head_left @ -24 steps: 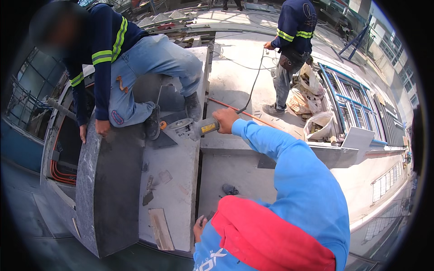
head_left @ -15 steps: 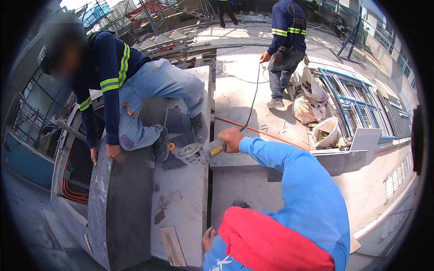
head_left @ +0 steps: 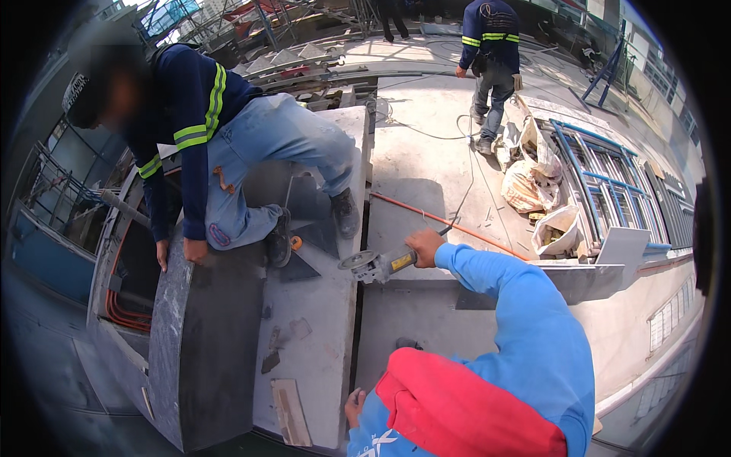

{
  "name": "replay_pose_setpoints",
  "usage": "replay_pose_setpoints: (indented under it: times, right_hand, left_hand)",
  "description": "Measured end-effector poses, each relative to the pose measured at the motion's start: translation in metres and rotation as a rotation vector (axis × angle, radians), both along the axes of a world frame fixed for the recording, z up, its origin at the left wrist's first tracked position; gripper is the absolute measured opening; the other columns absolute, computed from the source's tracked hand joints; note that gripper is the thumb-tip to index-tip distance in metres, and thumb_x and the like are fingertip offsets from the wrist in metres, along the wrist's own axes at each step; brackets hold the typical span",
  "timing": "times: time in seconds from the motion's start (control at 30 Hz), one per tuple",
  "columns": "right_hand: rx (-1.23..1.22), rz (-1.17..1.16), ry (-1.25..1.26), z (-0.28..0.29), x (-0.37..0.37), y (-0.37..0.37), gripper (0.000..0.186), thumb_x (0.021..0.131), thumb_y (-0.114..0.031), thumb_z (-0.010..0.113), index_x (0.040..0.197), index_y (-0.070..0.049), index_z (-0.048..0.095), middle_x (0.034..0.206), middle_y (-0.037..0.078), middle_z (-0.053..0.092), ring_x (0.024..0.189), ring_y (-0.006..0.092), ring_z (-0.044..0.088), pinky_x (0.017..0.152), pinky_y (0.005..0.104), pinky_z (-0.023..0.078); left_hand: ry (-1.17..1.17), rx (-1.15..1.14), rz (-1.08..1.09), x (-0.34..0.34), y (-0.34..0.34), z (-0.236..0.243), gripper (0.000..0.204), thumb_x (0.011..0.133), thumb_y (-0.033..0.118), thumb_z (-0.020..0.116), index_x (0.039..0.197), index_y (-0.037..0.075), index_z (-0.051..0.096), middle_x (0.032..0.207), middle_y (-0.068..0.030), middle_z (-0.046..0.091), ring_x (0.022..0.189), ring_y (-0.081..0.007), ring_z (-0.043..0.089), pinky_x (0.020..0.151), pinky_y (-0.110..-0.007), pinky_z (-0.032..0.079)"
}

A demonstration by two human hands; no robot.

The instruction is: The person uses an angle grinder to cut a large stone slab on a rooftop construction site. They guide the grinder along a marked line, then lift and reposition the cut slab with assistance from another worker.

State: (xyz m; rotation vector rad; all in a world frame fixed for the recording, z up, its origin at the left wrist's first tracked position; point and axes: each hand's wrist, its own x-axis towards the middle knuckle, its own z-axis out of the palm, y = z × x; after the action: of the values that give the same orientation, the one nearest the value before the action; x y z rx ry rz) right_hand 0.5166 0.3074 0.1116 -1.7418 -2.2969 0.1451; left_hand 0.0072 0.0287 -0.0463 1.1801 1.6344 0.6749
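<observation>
My right hand (head_left: 426, 247) is closed round the rear body of an angle grinder (head_left: 387, 264). The grinder is held out sideways, its disc toward the left, above the gap beside the pale ledge (head_left: 316, 327). A dark cord runs from its rear to the floor. Close to my body, my left hand (head_left: 355, 407) shows only in part, fingers loosely bent apart, nothing visible in it. Red cloth (head_left: 457, 404) lies over my blue top. Left of the ledge, a co-worker's two hands (head_left: 183, 253) rest on the top edge of a large dark slab (head_left: 217, 343).
The co-worker kneels on the ledge, near dark offcuts (head_left: 297, 268) and a small orange-rimmed item (head_left: 295, 242). A wood piece (head_left: 291, 411) lies nearer. Beyond are an orange pipe (head_left: 449, 225), filled sacks (head_left: 525, 186), blue-and-silver frames (head_left: 601, 179) and another person (head_left: 491, 61) standing.
The grinder in my right hand has shifted right and slightly nearer. The standing person has let go of the cord and stepped away; the cord now lies lower on the floor.
</observation>
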Motion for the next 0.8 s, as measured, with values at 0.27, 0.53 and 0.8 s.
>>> replay_pose_setpoints:
  times: [0.27,0.53,0.8]
  right_hand:
    - [0.033,-0.052,0.034,-0.016,0.004,-0.017,0.039,0.063,-0.017,0.076,0.099,-0.009,0.062,0.092,0.013,0.066,0.089,0.0374,0.066,0.074,0.0502,0.05]
    - [0.034,-0.047,0.1,-0.026,-0.014,-0.023,0.042,0.063,-0.019,0.076,0.101,-0.009,0.061,0.092,0.012,0.065,0.09,0.0374,0.065,0.073,0.0502,0.049]
    - [0.004,-0.042,0.084,-0.014,-0.019,-0.018,0.042,0.064,-0.018,0.075,0.102,-0.009,0.062,0.096,0.013,0.065,0.093,0.0374,0.066,0.076,0.0502,0.052]
  left_hand:
    - [0.031,0.011,-0.021,-0.003,0.01,0.019,0.047,0.099,0.034,0.065,0.124,-0.006,0.066,0.1,-0.0161,0.074,0.089,-0.0195,0.069,0.08,-0.034,0.055]
    - [0.107,-0.061,-0.075,-0.057,-0.009,-0.022,0.039,0.099,0.032,0.065,0.117,-0.003,0.071,0.094,-0.0131,0.074,0.084,-0.0178,0.068,0.077,-0.034,0.054]
    - [0.229,-0.294,-0.013,-0.082,-0.052,-0.045,0.039,0.099,0.031,0.065,0.117,-0.003,0.071,0.096,-0.0136,0.074,0.087,-0.0182,0.068,0.079,-0.034,0.054]
